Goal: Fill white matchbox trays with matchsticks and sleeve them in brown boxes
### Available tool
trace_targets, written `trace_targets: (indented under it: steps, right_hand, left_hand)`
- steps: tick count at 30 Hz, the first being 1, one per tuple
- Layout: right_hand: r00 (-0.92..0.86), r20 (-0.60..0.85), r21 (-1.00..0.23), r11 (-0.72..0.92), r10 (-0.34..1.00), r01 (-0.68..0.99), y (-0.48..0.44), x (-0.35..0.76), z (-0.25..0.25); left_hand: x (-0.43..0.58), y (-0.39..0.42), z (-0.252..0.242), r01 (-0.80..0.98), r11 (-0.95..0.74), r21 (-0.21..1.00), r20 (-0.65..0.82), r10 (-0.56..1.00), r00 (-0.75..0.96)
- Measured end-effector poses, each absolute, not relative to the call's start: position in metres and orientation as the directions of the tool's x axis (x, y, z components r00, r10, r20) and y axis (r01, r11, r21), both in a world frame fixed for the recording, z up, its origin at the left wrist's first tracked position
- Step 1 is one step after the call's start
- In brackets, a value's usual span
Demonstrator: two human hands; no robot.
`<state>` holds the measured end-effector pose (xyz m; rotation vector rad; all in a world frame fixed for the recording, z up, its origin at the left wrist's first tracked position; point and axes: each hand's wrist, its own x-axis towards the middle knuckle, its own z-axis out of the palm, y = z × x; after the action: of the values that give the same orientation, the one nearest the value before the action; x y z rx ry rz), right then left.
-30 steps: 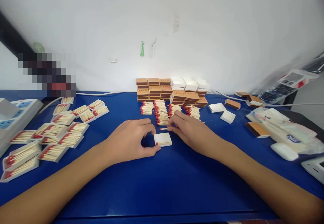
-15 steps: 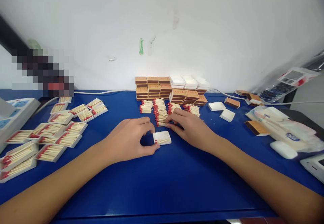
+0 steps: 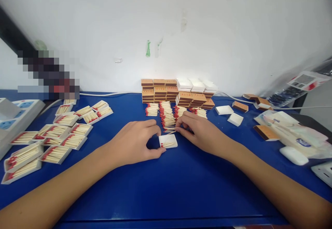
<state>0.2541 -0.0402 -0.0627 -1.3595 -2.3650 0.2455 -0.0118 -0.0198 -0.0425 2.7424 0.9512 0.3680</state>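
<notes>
My left hand point(image 3: 138, 140) is curved round the left end of a white matchbox tray point(image 3: 173, 145), thumb at its near corner and forefinger at its far corner. A few red-tipped matches lie along the near side inside that tray. My right hand point(image 3: 198, 132) is closed in a pinch at the ends of one or two matches point(image 3: 169, 131) at the near edge of a long pile of matches point(image 3: 167, 116). Its fingertips partly hide what they grip. Shorter piles of matches point(image 3: 152, 109) lie on either side.
Stacked brown matchboxes point(image 3: 160, 91) and white trays point(image 3: 197, 85) stand against the wall. Several filled trays point(image 3: 55, 154) spread over the left. To the right lie bare trays point(image 3: 235, 119), loose sleeves point(image 3: 266, 132), a plastic packet point(image 3: 308, 139) and a white case point(image 3: 294, 155). A power strip point(image 3: 23, 116) sits far left.
The whole view has shifted slightly, so things appear further right. My right fingers have drawn the match ends a little toward me at the pile's near edge. My left hand stays at the tray.
</notes>
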Motion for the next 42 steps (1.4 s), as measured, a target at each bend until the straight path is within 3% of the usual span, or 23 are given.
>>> trace_targets:
  steps: [6, 29, 42]
  right_hand:
    - [-0.509, 0.214, -0.407, 0.550, 0.834, 0.729, -0.042, 0.252, -0.063]
    - [-0.532, 0.157, -0.432, 0.543, 0.832, 0.720, -0.044, 0.250, -0.064]
    - [-0.512, 0.191, -0.352, 0.545, 0.838, 0.761, -0.065, 0.234, -0.049]
  left_hand:
    - [-0.011, -0.023, -0.040, 0.542, -0.781, 0.310, 0.123, 0.598, 0.792]
    - [-0.011, -0.022, -0.039, 0.534, -0.793, 0.292, 0.122, 0.585, 0.802]
    - [-0.010, -0.022, -0.044, 0.577, -0.778, 0.249, 0.191, 0.623, 0.758]
